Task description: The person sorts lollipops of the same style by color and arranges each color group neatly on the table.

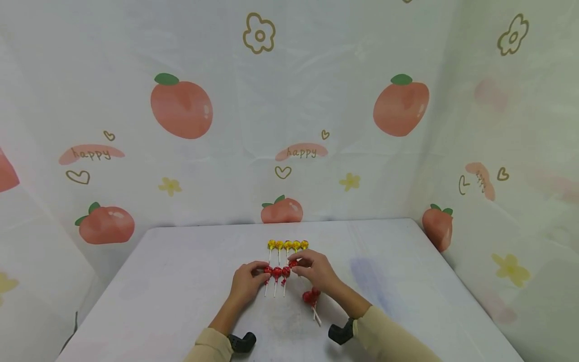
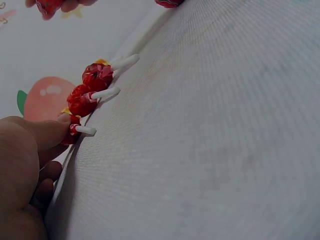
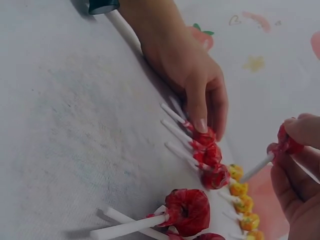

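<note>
My left hand point(image 1: 246, 284) pinches the head of the leftmost red lollipop point(image 2: 74, 131) in a row of three. Beside it lie the middle red lollipop point(image 1: 277, 273) and the third one point(image 1: 286, 272), sticks toward me. Between thumb and fingers, my right hand point(image 1: 319, 272) holds another red lollipop point(image 3: 286, 142) by its wrapped head, at the right end of that row. Its white stick points down and left in the right wrist view. Behind the red row runs a row of several yellow lollipops point(image 1: 288, 245), partly covered by the right hand in the head view.
Loose red lollipops point(image 1: 308, 297) lie bunched with crossed sticks, in front of the right forearm. All this is on a white-covered table point(image 1: 181, 281). A white cloth backdrop point(image 1: 226, 191) with fruit prints closes off the back and sides.
</note>
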### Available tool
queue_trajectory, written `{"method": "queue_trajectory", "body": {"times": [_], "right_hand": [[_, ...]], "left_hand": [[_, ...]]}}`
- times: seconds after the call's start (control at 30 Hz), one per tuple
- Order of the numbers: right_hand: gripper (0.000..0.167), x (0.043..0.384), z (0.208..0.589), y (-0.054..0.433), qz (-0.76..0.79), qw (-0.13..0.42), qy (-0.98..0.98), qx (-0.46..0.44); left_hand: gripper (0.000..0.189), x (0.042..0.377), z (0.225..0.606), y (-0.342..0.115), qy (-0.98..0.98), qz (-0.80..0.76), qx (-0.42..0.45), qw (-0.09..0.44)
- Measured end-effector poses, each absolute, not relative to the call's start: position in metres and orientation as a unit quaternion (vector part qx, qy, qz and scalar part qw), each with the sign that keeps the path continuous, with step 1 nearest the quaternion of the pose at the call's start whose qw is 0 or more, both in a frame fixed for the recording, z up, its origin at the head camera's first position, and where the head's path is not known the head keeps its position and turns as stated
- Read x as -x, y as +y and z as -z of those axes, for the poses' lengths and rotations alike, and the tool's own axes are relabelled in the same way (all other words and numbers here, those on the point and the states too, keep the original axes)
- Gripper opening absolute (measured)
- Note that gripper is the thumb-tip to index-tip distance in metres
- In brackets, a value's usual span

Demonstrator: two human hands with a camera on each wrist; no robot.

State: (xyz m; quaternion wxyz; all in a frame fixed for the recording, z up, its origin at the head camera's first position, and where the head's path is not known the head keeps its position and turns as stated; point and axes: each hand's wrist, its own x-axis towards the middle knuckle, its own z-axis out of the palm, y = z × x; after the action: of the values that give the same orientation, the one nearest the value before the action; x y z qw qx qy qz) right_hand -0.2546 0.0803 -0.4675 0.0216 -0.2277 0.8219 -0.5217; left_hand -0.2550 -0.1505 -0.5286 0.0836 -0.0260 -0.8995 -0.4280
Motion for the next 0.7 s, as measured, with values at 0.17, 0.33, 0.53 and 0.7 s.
{"method": "queue_trajectory", "body": {"times": [0.17, 0.33, 0.53, 0.7], "right_hand": [[0.026, 0.261, 0.473, 0.079, 0.534, 0.021, 0.821, 0.2], [0.026, 0.268, 0.482, 0.079, 0.528, 0.013, 0.83, 0.178], [0.024, 0.273, 0.489, 0.08, 0.503, 0.004, 0.849, 0.161], [0.025, 0.277, 0.496, 0.081, 0.499, 0.033, 0.853, 0.151]], "left_hand": [[0.025, 0.255, 0.528, -0.15, -0.9, 0.428, 0.024, 0.083], [0.025, 0.254, 0.528, -0.149, -0.898, 0.431, 0.024, 0.082], [0.025, 0.253, 0.527, -0.149, -0.897, 0.433, 0.025, 0.082], [0.024, 0.253, 0.526, -0.149, -0.898, 0.431, 0.026, 0.083]]}}
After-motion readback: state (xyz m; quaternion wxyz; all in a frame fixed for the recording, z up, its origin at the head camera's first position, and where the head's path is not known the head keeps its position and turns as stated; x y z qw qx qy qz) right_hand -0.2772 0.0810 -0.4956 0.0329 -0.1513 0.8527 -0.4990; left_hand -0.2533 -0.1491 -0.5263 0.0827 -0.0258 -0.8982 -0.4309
